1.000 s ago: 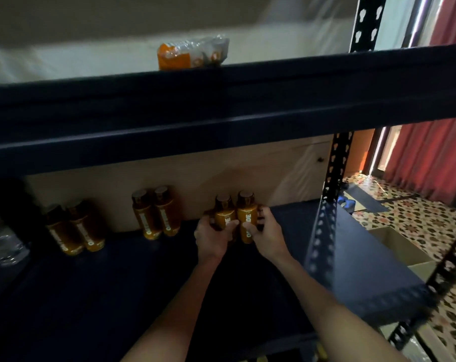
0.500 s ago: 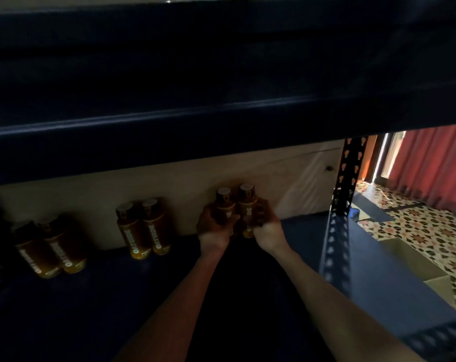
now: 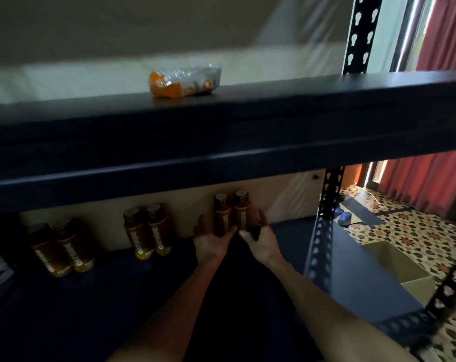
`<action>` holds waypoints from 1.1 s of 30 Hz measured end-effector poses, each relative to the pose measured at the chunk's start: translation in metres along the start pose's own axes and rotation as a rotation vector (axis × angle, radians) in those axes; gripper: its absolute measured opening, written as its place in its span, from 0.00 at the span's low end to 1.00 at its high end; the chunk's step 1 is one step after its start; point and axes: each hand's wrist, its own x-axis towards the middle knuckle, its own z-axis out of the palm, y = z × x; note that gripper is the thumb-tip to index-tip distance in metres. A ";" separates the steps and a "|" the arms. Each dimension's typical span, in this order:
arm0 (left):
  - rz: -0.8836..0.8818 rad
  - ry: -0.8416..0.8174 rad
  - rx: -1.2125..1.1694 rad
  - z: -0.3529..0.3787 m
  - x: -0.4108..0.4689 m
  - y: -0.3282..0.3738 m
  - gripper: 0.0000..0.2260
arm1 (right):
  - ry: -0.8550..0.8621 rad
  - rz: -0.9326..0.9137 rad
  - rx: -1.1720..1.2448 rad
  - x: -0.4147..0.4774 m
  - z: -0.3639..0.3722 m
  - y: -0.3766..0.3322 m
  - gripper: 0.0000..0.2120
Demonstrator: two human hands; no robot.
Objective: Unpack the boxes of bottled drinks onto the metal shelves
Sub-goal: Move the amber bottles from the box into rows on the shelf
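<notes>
Head view: looks in under the upper shelf [image 3: 221, 142] and down onto the dark lower shelf [image 3: 91, 309].
Left hand [image 3: 211, 240]: wraps the foot of the left-hand bottle [image 3: 222, 216], with the thumb across its front and the fingers on its left side.
Right hand [image 3: 261, 237]: curls round the foot of the right-hand bottle [image 3: 241, 212], fingers up its right side. How tight the hold is, I cannot tell.
Where the two bottles are: upright, caps up, touching side by side, at the far edge of the lower shelf by the pale back panel. Their bases are hidden by the hands.
Key relation: both bottles lie straight ahead on the far side of the hands, long axes vertical. Each hand is equally near its own bottle, so letting go would mean opening outward and drawing back toward the near edge.
Neighbours: middle pair [image 3: 147, 231] stands to the left, apart, with the far-left pair [image 3: 62, 246] beyond it.
Step, as I judge it: setting this pair into the row.
Risk: a dragging thumb could tip a bottle forward.
Elsewhere: orange packet [image 3: 185, 81] on the upper shelf; open cardboard box [image 3: 394, 265] on the tiled floor, right.
</notes>
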 end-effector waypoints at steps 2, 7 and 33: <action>-0.031 -0.023 0.086 -0.016 -0.020 -0.001 0.40 | 0.049 0.024 -0.065 -0.016 -0.002 -0.003 0.33; 0.206 -0.246 0.731 -0.069 -0.074 0.002 0.34 | -0.019 0.074 -0.237 -0.068 -0.010 -0.038 0.31; 0.455 -0.367 0.991 -0.165 -0.341 -0.111 0.27 | -0.228 -0.197 -0.949 -0.353 0.039 -0.024 0.29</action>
